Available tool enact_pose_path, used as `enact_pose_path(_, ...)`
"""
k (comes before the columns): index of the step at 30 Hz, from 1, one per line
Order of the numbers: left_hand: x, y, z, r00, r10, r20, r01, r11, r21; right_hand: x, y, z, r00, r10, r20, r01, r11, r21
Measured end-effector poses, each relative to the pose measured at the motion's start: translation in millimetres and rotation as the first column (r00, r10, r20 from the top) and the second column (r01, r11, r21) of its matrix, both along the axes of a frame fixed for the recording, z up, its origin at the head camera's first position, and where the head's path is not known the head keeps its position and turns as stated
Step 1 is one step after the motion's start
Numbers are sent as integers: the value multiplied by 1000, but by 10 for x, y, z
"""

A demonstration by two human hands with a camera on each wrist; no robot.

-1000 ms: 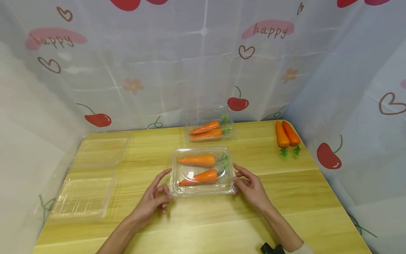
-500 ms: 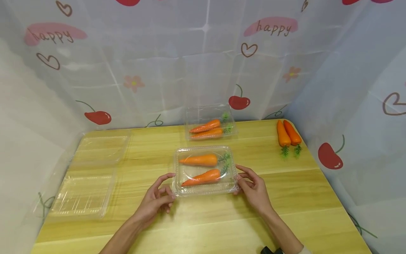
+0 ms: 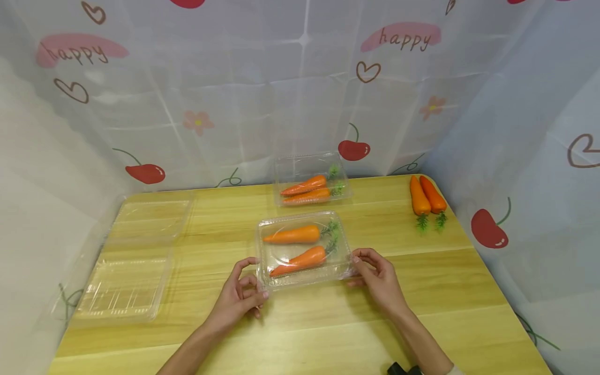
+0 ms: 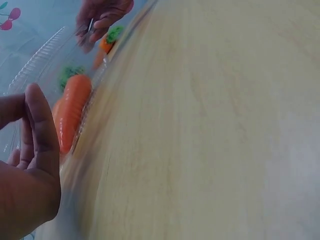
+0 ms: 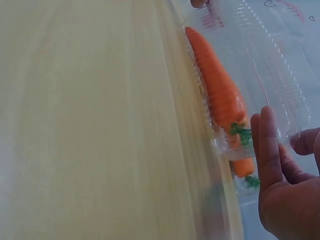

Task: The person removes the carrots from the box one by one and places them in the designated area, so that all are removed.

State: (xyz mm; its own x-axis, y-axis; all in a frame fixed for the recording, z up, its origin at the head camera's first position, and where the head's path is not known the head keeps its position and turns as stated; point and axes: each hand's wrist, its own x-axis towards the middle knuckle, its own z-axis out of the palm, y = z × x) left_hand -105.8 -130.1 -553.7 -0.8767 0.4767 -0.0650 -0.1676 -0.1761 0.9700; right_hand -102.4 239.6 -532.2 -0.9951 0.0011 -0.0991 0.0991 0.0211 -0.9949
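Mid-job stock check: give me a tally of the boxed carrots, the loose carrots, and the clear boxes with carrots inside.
Boxed carrots: 4
Loose carrots: 2
Clear boxes with carrots inside: 2
Total: 8

Bare tabletop (image 3: 307, 328) leaves passage in front of the held clamshell box (image 3: 309, 276), while a second filled clamshell (image 3: 302, 165) obstructs just behind, an open clamshell (image 3: 124, 286) left, and loose carrots (image 3: 420, 199) far right.
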Motion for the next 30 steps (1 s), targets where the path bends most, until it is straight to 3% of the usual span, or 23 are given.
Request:
enact_pose_path(5, 15, 26, 19, 999, 50, 5, -50, 998, -47, 16, -6, -6, 999, 32, 5, -31, 999, -44)
enact_pose_path(14, 28, 40, 2, 997, 62, -44, -63, 997, -32, 28, 17, 23, 999, 10, 30, -10, 1000, 20)
enact_pose_path(30, 93, 82, -33, 986, 165, -32, -167, 984, -58, 54, 8, 23, 999, 1, 47, 0, 1000, -24)
